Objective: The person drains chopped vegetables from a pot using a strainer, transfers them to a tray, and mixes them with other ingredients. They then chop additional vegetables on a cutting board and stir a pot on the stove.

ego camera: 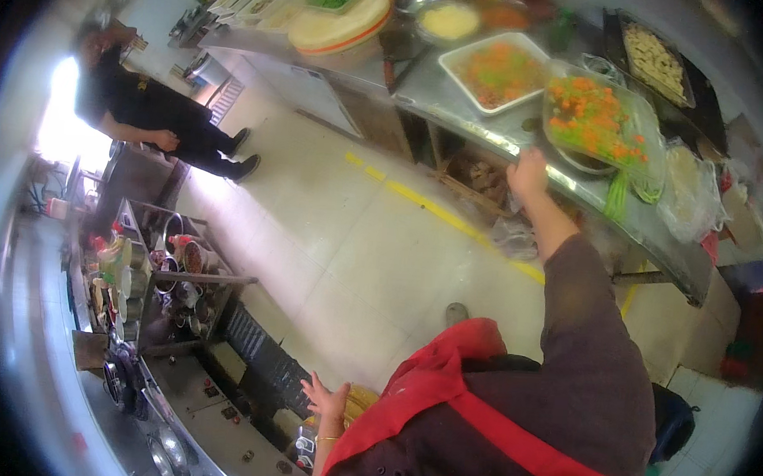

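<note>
My left hand [327,397], with a bracelet at its wrist, is held low with fingers spread and nothing in it. Near it are bottles with white caps [304,443] and a yellow object [361,402] partly hidden by my red apron [439,368]. My right hand [529,174] reaches to the front edge of the steel counter [424,98], fingers curled. Whether it grips the edge is unclear. Beyond it stand a white tray of diced orange and green vegetables [499,70] and a clear container of similar pieces [592,117], blurred.
Another person [158,116] stands at the far left. A cooking range [211,398] and a metal rack with containers [173,270] line the left. Green stalks [616,196], a plastic bag [690,190] and a round board [340,26] lie on the counter. A yellow line [446,216] crosses the floor.
</note>
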Demonstrator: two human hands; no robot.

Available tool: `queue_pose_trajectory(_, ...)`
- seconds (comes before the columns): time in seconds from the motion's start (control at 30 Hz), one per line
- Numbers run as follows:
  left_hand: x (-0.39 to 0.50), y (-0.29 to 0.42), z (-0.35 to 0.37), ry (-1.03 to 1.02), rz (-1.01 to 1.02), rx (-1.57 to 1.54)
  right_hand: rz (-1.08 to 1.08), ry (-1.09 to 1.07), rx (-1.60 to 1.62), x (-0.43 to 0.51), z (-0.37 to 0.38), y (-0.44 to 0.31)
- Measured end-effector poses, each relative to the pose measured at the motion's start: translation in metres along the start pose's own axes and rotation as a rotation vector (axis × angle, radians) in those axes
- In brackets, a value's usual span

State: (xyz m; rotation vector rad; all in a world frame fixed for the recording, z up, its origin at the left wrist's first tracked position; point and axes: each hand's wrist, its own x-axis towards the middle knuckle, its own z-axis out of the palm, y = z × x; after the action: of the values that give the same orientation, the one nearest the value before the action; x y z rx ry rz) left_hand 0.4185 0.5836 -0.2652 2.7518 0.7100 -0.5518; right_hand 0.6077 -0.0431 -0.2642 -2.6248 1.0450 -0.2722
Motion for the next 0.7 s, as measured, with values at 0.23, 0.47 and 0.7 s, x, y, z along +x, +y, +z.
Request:
queue_pose_trajectory(0.23, -0.023, -0.026, 0.017, -0.055, -0.102, -0.009, 0.207, -0.116, -0.047, 0.065, 0.008, -0.014)
queue_pose_trajectory(0.47, -0.069, -0.072, 0.047, -0.241, -0.263, -0.077, 0.194, 0.008, -0.06, 0.066, 0.026, -0.013)
queue_pose_trajectory(0.7, -0.046, -0.039, 0.031, -0.279, -0.205, -0.072, 0.072, 0.149, -0.015, 0.056, 0.04, -0.002)
